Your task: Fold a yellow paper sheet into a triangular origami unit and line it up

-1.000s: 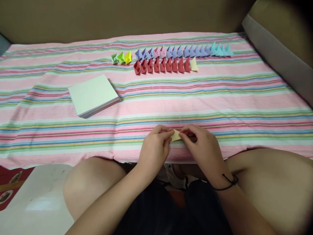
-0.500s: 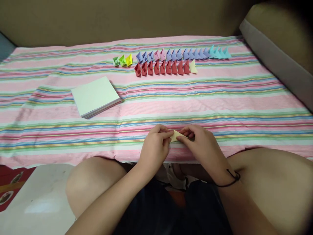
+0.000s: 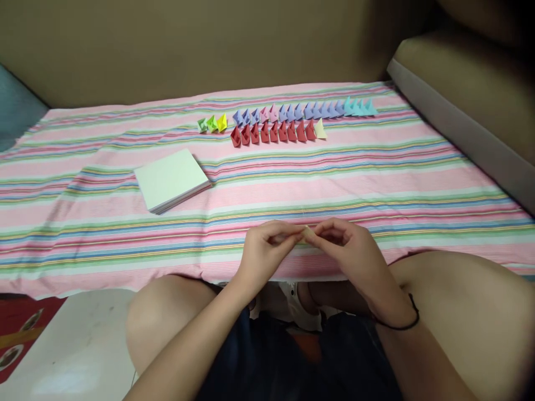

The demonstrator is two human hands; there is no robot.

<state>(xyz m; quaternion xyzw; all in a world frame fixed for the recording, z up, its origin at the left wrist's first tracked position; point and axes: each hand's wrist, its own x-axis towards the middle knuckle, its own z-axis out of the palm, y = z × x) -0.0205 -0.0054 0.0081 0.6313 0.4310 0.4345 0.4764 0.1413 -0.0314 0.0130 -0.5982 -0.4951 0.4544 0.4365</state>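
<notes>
Between my two hands a small folded piece of pale yellow paper (image 3: 307, 230) is pinched, mostly hidden by the fingers. My left hand (image 3: 270, 245) closes thumb and forefinger on its left side. On the other side my right hand (image 3: 349, 245), with a black band on the wrist, pinches it as well. Both hands are held just above the near edge of the striped cloth (image 3: 259, 200). Farther back stands a row of red folded paper boats (image 3: 273, 132), ending at the right in a pale yellow folded piece (image 3: 320, 129).
Behind the red row runs a row of purple, pink and turquoise folded papers (image 3: 307, 111). Green and yellow ones (image 3: 212, 123) stand to its left. A stack of paper sheets (image 3: 173, 181) lies left of centre. A brown cushion (image 3: 460, 94) borders the right side.
My fingertips have come together over the yellow paper, which now shows much less of itself. The camera view has tilted up a little.
</notes>
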